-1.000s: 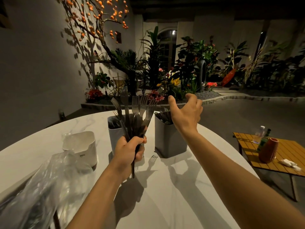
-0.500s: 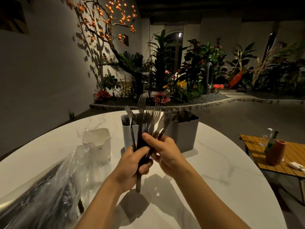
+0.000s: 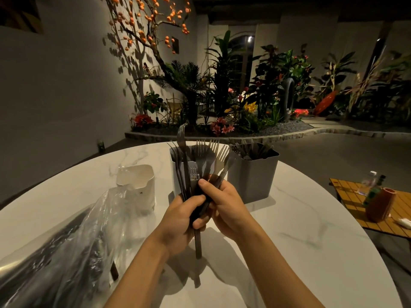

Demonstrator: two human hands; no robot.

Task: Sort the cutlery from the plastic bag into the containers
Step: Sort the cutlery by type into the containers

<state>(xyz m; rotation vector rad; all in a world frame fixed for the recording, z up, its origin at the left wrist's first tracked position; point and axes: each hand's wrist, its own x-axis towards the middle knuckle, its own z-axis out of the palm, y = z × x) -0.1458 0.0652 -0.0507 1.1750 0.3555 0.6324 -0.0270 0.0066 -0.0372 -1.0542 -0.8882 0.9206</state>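
A bundle of forks (image 3: 201, 160) is held upright above the tabletop (image 3: 293, 241), tines up, in front of the containers (image 3: 253, 177). Its handles are enclosed by the curled fingers (image 3: 196, 200) of the left hand (image 3: 178, 221) and pinched from the right by the right hand (image 3: 230, 210).

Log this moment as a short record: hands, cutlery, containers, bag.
left hand: grips a bundle of forks, tines up, above the table
right hand: pinches handles in that same bundle
white container: at left, beside the bag
middle container: behind the forks, dark cutlery inside
grey container: at right, cutlery inside
plastic bag: lying at left, dark cutlery inside
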